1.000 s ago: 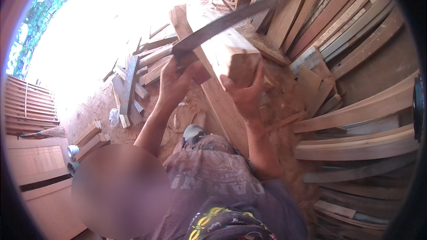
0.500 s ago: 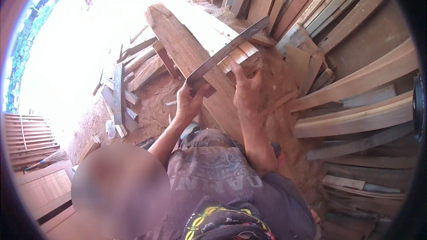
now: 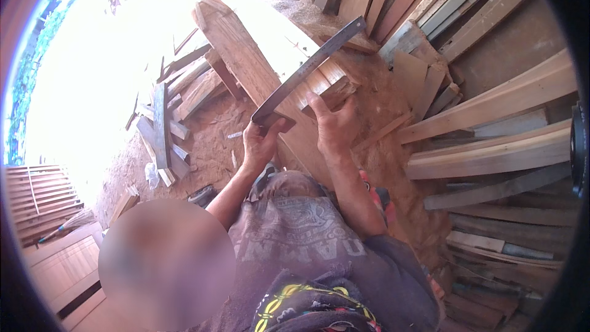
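Head view: left hand (image 3: 263, 142) gripping long-bladed tool (image 3: 311, 64), right hand (image 3: 336, 124) clasping timber end (image 3: 334, 90), thumb on top

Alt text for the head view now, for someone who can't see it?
The left hand holds a saw that crosses a pale wooden beam; the right hand touches the beam's near end. Wood pieces litter the ground at left; boards lean at right.

From afar I see a long, dark metal blade (image 3: 307, 69) slanting from the left hand (image 3: 260, 146) across a pale, squared timber (image 3: 323, 78), whose near end touches the right hand (image 3: 335, 125).
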The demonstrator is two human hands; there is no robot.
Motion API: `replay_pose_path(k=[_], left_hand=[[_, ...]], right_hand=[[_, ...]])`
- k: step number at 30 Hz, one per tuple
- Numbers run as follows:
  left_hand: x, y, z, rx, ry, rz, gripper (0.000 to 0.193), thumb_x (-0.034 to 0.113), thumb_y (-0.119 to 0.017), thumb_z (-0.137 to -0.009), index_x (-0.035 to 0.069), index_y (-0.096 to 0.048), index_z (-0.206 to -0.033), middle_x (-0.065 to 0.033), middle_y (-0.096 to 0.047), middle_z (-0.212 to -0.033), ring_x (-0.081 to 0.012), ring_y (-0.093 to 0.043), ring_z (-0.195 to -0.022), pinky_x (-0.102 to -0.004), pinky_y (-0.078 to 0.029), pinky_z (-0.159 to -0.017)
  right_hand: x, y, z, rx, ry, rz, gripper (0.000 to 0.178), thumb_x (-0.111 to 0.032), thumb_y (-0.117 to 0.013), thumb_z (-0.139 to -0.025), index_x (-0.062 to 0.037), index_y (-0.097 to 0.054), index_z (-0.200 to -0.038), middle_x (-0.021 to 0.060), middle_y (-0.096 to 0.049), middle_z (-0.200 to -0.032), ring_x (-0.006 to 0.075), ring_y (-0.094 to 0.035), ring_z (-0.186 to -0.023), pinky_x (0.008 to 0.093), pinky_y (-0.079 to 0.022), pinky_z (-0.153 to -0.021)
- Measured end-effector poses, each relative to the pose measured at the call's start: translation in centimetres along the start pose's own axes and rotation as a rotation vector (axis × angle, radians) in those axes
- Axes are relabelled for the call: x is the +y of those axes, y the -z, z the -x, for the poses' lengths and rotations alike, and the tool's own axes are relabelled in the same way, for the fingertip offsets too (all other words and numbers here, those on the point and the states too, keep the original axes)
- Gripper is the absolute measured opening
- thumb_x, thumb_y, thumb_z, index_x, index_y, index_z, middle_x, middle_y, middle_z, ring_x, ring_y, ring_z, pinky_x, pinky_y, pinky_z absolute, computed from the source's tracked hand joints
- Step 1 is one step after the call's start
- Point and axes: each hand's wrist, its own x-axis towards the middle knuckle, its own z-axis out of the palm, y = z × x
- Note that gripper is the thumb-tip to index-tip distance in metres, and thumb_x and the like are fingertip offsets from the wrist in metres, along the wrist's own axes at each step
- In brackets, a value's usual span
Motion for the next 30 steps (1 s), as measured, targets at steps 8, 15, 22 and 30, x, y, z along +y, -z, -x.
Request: replay_pose_path(k=[8, 15, 22, 30], left_hand=[[0.3, 1.3, 0.5, 0.015, 0.098, 0.047, 0.029, 0.002, -0.071, -0.1, -0.001, -0.064, -0.129, -0.0081, -0.076, -0.113, -0.0138, -0.072, -0.1, -0.0303, -0.058, -0.085], [4.2, 9.3, 1.4, 0.279, 0.041, -0.093, 0.022, 0.012, -0.07, -0.104, 0.005, -0.064, -0.124, -0.0052, -0.075, -0.113, -0.0116, -0.068, -0.103, -0.0283, -0.055, -0.087], [6.3, 12.0, -3.7, 0.435, 0.049, 0.015, 0.021, 0.02, -0.069, -0.105, 0.009, -0.062, -0.122, -0.0012, -0.07, -0.098, -0.0087, -0.065, -0.089, -0.0258, -0.051, -0.077], [5.1, 12.2, -7.4, 0.345, 0.06, -0.139, 0.021, 0.03, -0.066, -0.107, 0.012, -0.056, -0.104, 0.0028, -0.054, -0.08, -0.0045, -0.05, -0.064, -0.0237, -0.048, -0.06]], right_hand=[[5.7, 1.2, -0.4, 0.006, -0.449, -0.245, 0.047, -0.017, -0.085, -0.088, 0.0001, -0.063, -0.125, 0.012, -0.07, -0.112, 0.021, -0.074, -0.088, 0.0414, -0.068, -0.078], [13.9, 5.8, 11.1, -0.164, -0.733, -0.363, 0.04, -0.017, -0.08, -0.094, 0.0005, -0.063, -0.126, 0.0092, -0.071, -0.107, 0.0239, -0.075, -0.093, 0.0395, -0.066, -0.083], [13.4, 12.1, 14.7, -0.458, -0.879, 0.331, 0.055, -0.031, -0.086, -0.088, -0.0014, -0.063, -0.128, 0.0126, -0.07, -0.122, 0.0249, -0.072, -0.105, 0.039, -0.059, -0.082], [6.8, 4.9, 10.6, -0.249, 0.222, 1.184, 0.111, -0.054, -0.092, -0.07, -0.0051, -0.04, -0.155, 0.0338, -0.053, -0.137, 0.0491, -0.056, -0.125, 0.0556, -0.048, -0.103]])
